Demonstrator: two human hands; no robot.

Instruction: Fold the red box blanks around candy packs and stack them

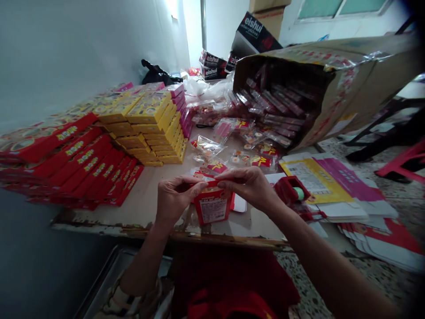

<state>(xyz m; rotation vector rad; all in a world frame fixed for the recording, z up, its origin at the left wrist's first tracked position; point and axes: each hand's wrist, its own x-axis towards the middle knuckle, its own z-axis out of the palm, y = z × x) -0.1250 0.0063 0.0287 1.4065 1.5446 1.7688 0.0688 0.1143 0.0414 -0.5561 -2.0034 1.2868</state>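
Observation:
A small red carton (214,209) with a white printed label stands near the front edge of the table, in front of me. My left hand (177,192) pinches its top edge from the left, thumb in front and fingers behind. From the right, my right hand (247,186) grips the same top edge, its thumb close to the left one. The carton's inside is mostly hidden by my fingers. Just behind it lie clear packets with red and yellow pieces (217,167). A red tape dispenser (292,189) sits to the right of my right hand.
Red boxes (76,161) and yellow boxes (152,119) are stacked at left. A large cardboard box (345,97) lies on its side at right, spilling clear packets (265,99). Flat cartons (318,177) in yellow, purple and red lie at the right edge. Black boxes (214,66) stand behind.

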